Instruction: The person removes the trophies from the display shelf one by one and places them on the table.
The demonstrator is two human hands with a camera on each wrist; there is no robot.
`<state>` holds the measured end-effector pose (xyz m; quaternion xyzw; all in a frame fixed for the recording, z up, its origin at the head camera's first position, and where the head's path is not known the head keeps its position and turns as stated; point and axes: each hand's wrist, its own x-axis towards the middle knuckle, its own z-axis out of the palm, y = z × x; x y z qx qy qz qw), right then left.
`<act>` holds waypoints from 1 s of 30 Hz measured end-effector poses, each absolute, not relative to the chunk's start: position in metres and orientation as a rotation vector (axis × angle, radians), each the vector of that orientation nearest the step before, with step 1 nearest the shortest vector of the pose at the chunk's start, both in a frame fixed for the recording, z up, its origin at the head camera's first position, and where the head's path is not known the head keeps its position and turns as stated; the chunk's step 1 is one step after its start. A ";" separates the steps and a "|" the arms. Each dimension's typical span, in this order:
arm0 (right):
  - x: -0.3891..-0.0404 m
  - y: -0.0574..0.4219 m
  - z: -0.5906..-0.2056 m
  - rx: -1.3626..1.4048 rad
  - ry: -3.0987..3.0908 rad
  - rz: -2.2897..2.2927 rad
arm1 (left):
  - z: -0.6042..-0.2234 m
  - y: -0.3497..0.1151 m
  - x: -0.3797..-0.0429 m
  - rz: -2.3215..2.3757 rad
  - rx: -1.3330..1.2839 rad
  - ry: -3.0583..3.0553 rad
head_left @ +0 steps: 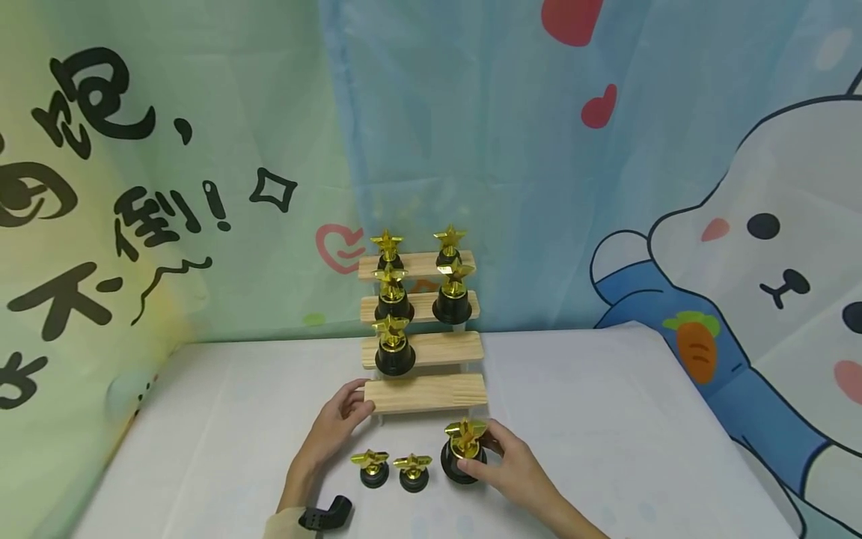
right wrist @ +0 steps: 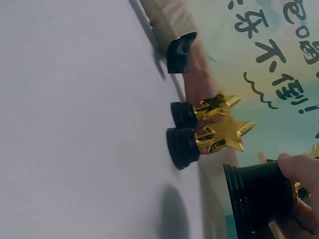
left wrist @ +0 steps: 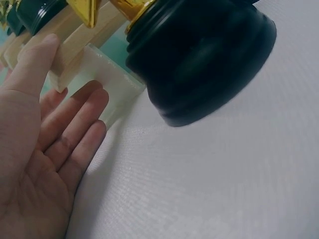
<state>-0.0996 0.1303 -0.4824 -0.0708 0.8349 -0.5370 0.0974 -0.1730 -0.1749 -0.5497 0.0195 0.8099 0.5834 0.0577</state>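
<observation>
My right hand [head_left: 515, 471] grips a gold star trophy [head_left: 465, 442] by its black base, upright, in front of the tiered wooden stand [head_left: 431, 393]. In the right wrist view a shadow on the cloth suggests that the trophy's base [right wrist: 259, 194] is off the table. My left hand [head_left: 340, 419] holds the left end of the lowest board, thumb on the wood [left wrist: 75, 59] and fingers below it. Two smaller star trophies [head_left: 370, 468] stand side by side on the table between my hands. A large dark trophy base [left wrist: 199, 59] fills the upper left wrist view.
Several star trophies stand on the upper three boards; the third board [head_left: 447, 348] bears one at its left [head_left: 393, 352]. White cloth [head_left: 572, 419] covers the table. A printed backdrop [head_left: 431, 150] hangs behind. A black strap [head_left: 326, 515] is on the left wrist.
</observation>
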 end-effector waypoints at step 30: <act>-0.100 0.134 -0.507 -0.288 2.440 -1.583 | -0.549 -0.175 -0.173 1.751 0.044 2.465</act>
